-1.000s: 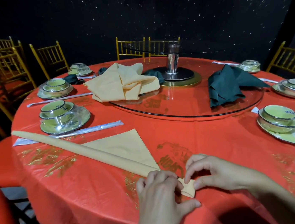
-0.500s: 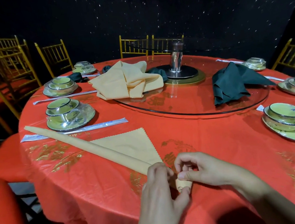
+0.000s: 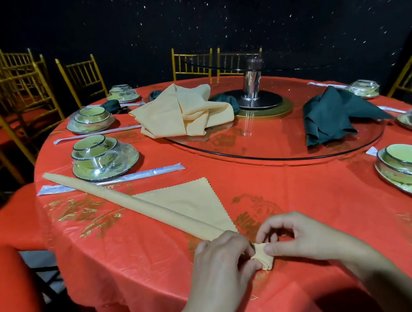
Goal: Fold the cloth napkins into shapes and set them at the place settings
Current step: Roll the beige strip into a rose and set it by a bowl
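Mid-fold here, working the yellow napkin (image 3: 132,199), flat on the table (image 3: 135,268) at the near edge, right in front. Rolled into a long thin tube, running diagonally from just beside the bowls (image 3: 103,155) at far left down to the hands. Flat triangle of leftover cloth, zigzag edge, poking out on the far side of the roll. Near end turned over into a small tight curl, only just begun by the look of it.

Grip-wise: left hand (image 3: 223,260) curled over the tube right where the curl starts, fingers bent and clamped on the cloth. Then the right hand (image 3: 295,238), pinching the curl between thumb and forefinger, other fingers arched above it and touching nothing as far as can be told.

Best guess at the step: winding the tube up on itself from the near end, rosette-style maybe. Next move, probably: roll that curl onward along the tube toward far left, feeding with the left, turns kept tight and level to avoid telescoping. Easy to lose tension and have it spring open, especially on that slick-looking tablecloth. Loose triangle likely to need tucking or fanning afterwards.

Early days overall, judging by the rest: nothing shaped beside the nearest bowls, and loose yellow spares (image 3: 181,114) plus green ones (image 3: 330,117) heaped on the turntable (image 3: 276,147).
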Action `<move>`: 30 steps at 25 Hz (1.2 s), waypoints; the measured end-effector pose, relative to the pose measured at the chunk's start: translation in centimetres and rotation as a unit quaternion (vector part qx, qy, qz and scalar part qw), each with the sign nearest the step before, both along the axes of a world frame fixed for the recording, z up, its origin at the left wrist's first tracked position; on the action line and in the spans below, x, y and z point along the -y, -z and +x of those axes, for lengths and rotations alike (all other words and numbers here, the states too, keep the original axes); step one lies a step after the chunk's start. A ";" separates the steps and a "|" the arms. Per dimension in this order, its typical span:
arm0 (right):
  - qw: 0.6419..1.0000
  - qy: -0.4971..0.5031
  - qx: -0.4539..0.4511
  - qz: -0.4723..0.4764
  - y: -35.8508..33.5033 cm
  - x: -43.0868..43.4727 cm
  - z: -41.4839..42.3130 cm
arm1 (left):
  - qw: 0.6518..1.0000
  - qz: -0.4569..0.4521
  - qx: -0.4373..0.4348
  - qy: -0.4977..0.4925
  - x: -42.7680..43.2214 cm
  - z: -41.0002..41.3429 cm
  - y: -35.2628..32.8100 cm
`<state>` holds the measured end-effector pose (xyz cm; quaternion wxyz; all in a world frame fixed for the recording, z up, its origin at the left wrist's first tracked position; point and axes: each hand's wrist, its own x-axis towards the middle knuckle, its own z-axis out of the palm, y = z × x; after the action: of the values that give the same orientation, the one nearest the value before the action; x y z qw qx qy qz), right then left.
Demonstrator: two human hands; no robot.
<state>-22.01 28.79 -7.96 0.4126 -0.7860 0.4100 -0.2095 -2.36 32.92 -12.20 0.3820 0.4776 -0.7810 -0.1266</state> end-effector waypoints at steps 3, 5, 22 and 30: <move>0.998 -0.041 -0.036 0.014 -0.2 -0.2 -1.0 | 0.998 0.031 -0.051 0.017 0.4 0.2 0.3; 0.997 -0.044 -0.056 0.001 0.2 0.1 -0.7 | 0.997 0.041 -0.071 0.010 0.5 0.2 0.5; 0.993 -0.071 -0.053 0.073 -1.7 0.3 1.8 | 0.998 0.013 -0.056 0.025 -1.0 1.5 0.3; 0.995 -0.062 -0.059 0.055 -0.7 0.8 4.4 | 0.997 -0.031 -0.013 -0.063 -1.8 1.6 -0.3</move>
<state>-17.60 27.96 -7.23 0.4419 -0.7971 0.3953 -0.1139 -0.78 34.72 -11.94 0.4135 0.5123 -0.7480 -0.0843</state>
